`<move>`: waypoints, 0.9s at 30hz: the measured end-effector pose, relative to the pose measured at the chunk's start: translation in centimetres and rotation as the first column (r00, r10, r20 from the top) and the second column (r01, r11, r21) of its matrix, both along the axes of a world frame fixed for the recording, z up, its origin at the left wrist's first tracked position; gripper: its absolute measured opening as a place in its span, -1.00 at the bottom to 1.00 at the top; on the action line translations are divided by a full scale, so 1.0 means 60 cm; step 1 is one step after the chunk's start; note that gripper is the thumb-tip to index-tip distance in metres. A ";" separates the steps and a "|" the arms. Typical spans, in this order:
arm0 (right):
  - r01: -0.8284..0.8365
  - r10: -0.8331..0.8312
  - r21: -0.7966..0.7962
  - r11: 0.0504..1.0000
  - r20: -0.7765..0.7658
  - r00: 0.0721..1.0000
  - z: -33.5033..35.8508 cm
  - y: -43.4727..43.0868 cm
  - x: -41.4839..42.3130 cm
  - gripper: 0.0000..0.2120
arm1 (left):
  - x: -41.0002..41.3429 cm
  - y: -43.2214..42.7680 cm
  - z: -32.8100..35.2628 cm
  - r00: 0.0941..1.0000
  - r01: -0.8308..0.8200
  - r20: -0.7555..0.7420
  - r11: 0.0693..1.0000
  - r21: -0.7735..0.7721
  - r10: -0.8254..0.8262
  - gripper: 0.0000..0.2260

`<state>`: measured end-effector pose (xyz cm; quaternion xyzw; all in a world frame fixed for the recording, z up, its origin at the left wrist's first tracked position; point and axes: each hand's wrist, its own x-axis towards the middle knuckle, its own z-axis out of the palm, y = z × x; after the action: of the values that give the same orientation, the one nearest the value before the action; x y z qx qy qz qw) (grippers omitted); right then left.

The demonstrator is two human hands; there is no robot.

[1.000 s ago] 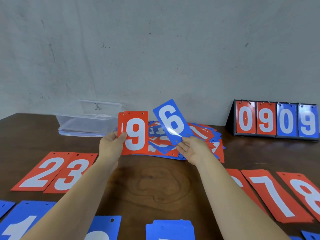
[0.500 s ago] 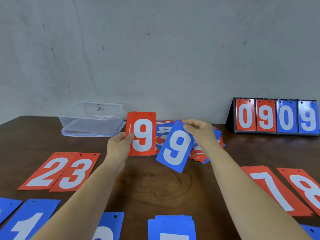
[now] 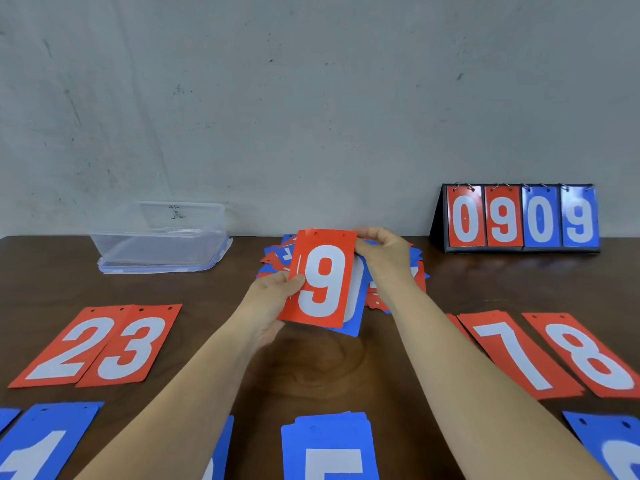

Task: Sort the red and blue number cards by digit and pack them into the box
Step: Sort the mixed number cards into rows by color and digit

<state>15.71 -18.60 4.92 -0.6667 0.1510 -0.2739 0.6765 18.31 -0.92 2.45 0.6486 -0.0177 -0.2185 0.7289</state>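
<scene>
Over the middle of the surface, we hold the red 9 card upright with its digit facing us. Its long axis runs top to bottom, the top leans slightly right, and the two punched holes are at the top edge. Our left hand pinches the card's left edge, with the thumb pressed on the face and the other fingers behind it. A blue card lies flat against its back, parallel, and shows past the right and bottom edges. Our right hand curls its fingers round the top right corner there, pinching the blue card. Just beyond both hands lies the loose pile of cards. The clear box stands far left. Red 2 and 3 cards lie flat near left, and red 7 and 8 cards near right. Blue 1 and blue 5 lie nearest us. A flip scoreboard stands far right.
</scene>
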 end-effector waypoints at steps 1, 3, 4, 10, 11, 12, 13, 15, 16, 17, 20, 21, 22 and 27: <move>-0.001 0.001 0.040 0.999 -0.003 1.000 -0.002 0.001 -0.007 -0.90 | -0.002 -0.008 0.000 1.000 -0.010 0.004 1.000 0.009 0.010 -0.74; 0.012 -0.012 0.114 0.993 0.002 1.000 -0.006 -0.001 -0.025 -0.90 | -0.002 -0.023 -0.001 0.999 -0.032 0.010 0.999 0.020 0.032 -0.73; 0.023 -0.024 0.136 0.990 0.008 1.000 -0.007 -0.003 -0.036 -0.88 | -0.001 -0.031 -0.003 0.999 -0.045 0.009 0.999 0.020 0.045 -0.69; 0.003 0.019 0.202 0.979 -0.106 0.994 -0.021 -0.026 -0.119 -0.89 | -0.014 -0.101 -0.010 0.993 -0.114 -0.048 0.991 -0.064 0.111 -0.62; 0.044 -0.020 0.185 0.982 -0.130 0.991 -0.023 -0.034 -0.133 -0.91 | -0.019 -0.114 -0.013 0.993 -0.109 -0.047 0.992 -0.064 0.106 -0.63; 0.086 -0.061 0.166 0.982 -0.150 0.987 -0.025 -0.043 -0.146 -0.93 | -0.026 -0.125 -0.014 0.994 -0.103 -0.043 0.993 -0.063 0.101 -0.62; 0.126 -0.100 0.151 0.980 -0.170 0.980 -0.027 -0.053 -0.161 -0.97 | -0.032 -0.135 -0.018 0.994 -0.101 -0.046 0.992 -0.071 0.098 -0.62; 0.200 -0.171 0.126 0.972 -0.208 0.963 -0.029 -0.076 -0.190 -0.97 | -0.045 -0.150 -0.024 0.993 -0.107 -0.058 0.991 -0.078 0.103 -0.61; 0.223 -0.194 0.112 0.968 -0.224 0.955 -0.029 -0.089 -0.205 -0.98 | -0.050 -0.155 -0.026 0.993 -0.104 -0.056 0.992 -0.073 0.100 -0.61; 0.236 -0.208 0.105 0.966 -0.227 0.951 -0.029 -0.103 -0.219 -0.95 | -0.054 -0.159 -0.027 0.994 -0.097 -0.053 0.993 -0.067 0.094 -0.61; 0.246 -0.222 0.087 0.965 -0.220 0.950 -0.023 -0.137 -0.264 -0.91 | -0.070 -0.177 -0.024 0.997 -0.075 -0.019 0.996 -0.044 0.075 -0.61; 0.250 -0.228 0.076 0.965 -0.220 0.948 -0.022 -0.147 -0.278 -0.91 | -0.077 -0.185 -0.023 0.998 -0.064 -0.005 0.998 -0.025 0.064 -0.62; 0.252 -0.231 0.072 0.965 -0.220 0.948 -0.023 -0.156 -0.292 -0.90 | -0.085 -0.195 -0.021 0.999 -0.049 0.009 0.999 -0.005 0.049 -0.65; 0.250 -0.238 0.017 0.968 -0.246 0.939 -0.032 -0.197 -0.354 -0.89 | -0.142 -0.250 -0.011 1.000 -0.007 -0.017 0.999 -0.043 0.006 -0.92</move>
<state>-5.55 -30.44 3.02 -0.6547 0.3205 -0.2687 0.6297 9.79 -15.91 1.77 0.6308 -0.0143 -0.2212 0.7436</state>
